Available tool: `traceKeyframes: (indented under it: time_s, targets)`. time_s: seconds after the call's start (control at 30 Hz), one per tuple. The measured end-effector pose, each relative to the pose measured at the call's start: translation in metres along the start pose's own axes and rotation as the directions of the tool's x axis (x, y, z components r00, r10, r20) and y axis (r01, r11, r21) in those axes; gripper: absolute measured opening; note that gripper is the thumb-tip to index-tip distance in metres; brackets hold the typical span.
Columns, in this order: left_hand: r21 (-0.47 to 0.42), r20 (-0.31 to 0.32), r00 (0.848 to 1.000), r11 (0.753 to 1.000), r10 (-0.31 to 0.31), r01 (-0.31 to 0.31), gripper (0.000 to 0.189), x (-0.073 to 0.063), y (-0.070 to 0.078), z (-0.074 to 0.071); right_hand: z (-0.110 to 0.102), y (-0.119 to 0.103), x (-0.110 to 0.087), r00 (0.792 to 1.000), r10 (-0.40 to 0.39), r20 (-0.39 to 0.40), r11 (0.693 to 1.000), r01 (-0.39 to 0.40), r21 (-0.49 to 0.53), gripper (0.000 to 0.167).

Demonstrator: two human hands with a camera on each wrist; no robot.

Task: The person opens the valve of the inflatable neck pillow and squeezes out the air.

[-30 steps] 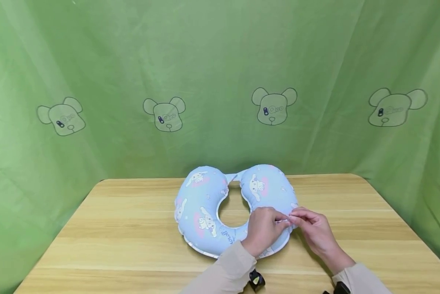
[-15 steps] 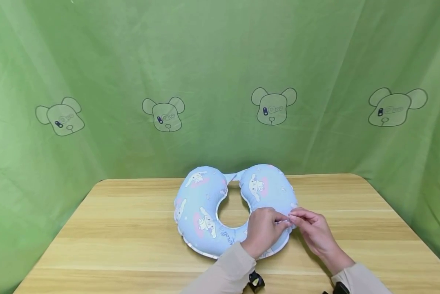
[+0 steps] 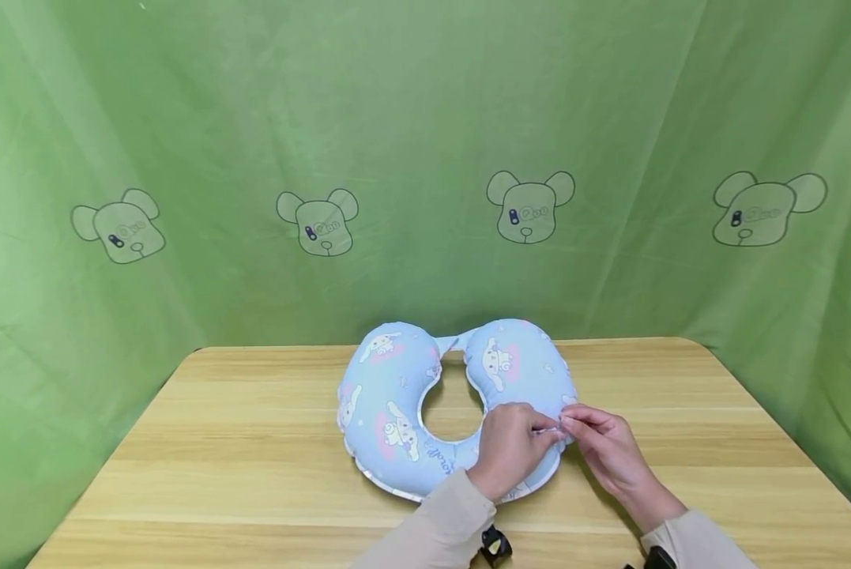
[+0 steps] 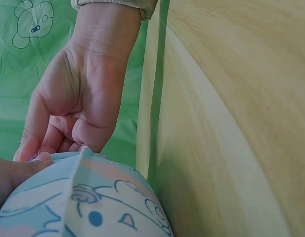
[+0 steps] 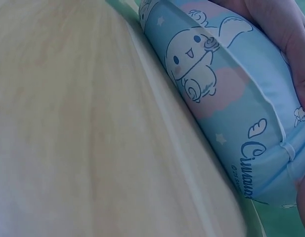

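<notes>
I read tabletop [image 3: 240,450] flanking the pillow [image 3: 389,403], curtain [image 3: 411,103] behind, left hand [image 3: 509,444] and right hand [image 3: 613,452] pinching the pillow's edge.

A puffy light-blue neck pillow [image 3: 380,395] lies flat.

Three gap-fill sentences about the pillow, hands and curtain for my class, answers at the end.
The pillow handled by the left hand and right hand is mainly light ____.
The curtain behind the table is coloured ____.
In the head view, the curtain shows ____ outlined animal heads.

blue; green; four
</notes>
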State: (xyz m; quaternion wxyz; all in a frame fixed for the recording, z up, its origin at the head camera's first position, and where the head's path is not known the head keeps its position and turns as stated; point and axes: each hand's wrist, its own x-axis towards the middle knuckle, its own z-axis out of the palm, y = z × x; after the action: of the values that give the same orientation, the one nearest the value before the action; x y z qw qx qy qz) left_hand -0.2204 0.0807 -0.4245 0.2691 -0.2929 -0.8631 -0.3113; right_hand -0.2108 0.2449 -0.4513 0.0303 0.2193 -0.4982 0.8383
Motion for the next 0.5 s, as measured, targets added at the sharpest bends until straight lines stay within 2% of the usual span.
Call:
traceKeyframes:
  time_s: [0.07, 0.2, 0.3, 0.5]
  targets:
    - [-0.001, -0.001, 1.0, 1.0, 0.004, -0.004, 0.011, 0.0, 0.001, 0.0, -0.001, -0.001, -0.001, 1.0, -0.006, 0.009, 1.0, 0.006, -0.003, 0.038]
    - [0.008, 0.027, 1.0, 1.0, -0.005, 0.005, 0.008, 0.0, 0.002, -0.002, -0.001, -0.003, -0.001, 0.999, -0.051, -0.002, 0.985, 0.05, -0.165, 0.03]
    - [0.021, 0.057, 0.998, 1.0, -0.013, 0.012, 0.007, 0.001, 0.002, -0.004, -0.002, -0.005, -0.001, 0.996, -0.086, -0.026, 0.933, 0.072, -0.353, 0.026]
    - [0.015, 0.077, 0.997, 1.0, -0.011, 0.01, 0.008, 0.003, 0.003, -0.007, -0.004, -0.012, -0.001, 0.998, -0.056, -0.038, 0.823, 0.025, -0.567, 0.016]
